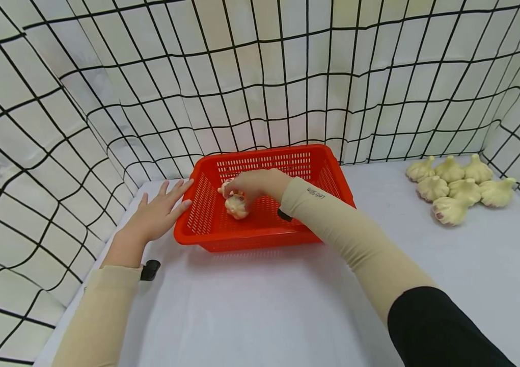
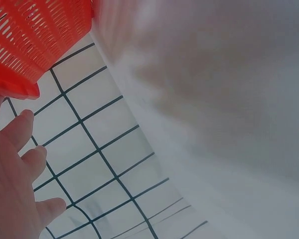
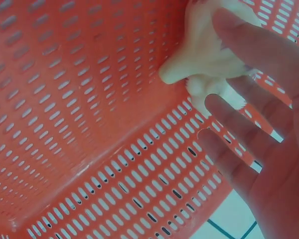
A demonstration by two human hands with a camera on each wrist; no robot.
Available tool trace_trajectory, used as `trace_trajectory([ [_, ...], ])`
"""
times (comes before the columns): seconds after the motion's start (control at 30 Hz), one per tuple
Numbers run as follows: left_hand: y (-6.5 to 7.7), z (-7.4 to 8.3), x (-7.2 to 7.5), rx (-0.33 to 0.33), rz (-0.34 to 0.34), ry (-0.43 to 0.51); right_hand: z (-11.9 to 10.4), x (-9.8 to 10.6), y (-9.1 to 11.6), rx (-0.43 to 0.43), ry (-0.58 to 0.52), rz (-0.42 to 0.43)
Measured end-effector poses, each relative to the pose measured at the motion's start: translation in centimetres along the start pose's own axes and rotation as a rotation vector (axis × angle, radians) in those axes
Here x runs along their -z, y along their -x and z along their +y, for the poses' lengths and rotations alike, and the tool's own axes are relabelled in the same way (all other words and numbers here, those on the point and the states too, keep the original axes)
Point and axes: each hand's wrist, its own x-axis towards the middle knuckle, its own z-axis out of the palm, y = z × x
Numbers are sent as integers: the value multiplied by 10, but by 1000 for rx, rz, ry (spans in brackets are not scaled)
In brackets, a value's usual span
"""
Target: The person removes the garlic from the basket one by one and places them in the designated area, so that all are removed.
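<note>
My right hand (image 1: pixel 255 186) reaches down into the red plastic basket (image 1: pixel 260 239). Between its thumb and forefinger it pinches a pale garlic bulb (image 1: pixel 237 206); the other fingers are spread, as the right wrist view shows. A second garlic bulb (image 1: pixel 224 187) lies beside it, partly covered by the hand. In the right wrist view the pinched garlic bulb (image 3: pixel 202 47) is close to the basket wall (image 3: pixel 79 84). My left hand (image 1: pixel 156 211) is at the basket's left end, its fingers straight and spread, with fingertips at the rim.
Several garlic bulbs (image 1: pixel 466 191) sit grouped on the white tabletop (image 1: pixel 260 306) at the far right. A black wire grid (image 1: pixel 282 81) with white sheeting behind it stands along the back, left and right sides, close behind the basket.
</note>
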Motion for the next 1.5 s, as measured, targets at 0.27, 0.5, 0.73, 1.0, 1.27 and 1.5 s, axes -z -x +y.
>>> trace_trajectory([
  [0.27, 0, 0, 0, 3, 5, -1, -1, 0, -3, 8, 3, -29],
  [0.5, 0, 1, -1, 6, 13, 8, 1, -2, -1, 1, -7, -2],
  [0.73, 1, 2, 0, 18, 0, 0, 9, -4, 7, -10, -22, 63],
  [1.0, 0, 1, 1, 16, -9, 1, 21, -1, 26, 20, -90, 161],
  [1.27, 0, 4, 1, 10, -4, 2, 30, 0, 42, 21, -129, 207],
  [1.5, 1, 2, 0, 4, 1, 11, 28, 5, 59, 29, -140, 237],
])
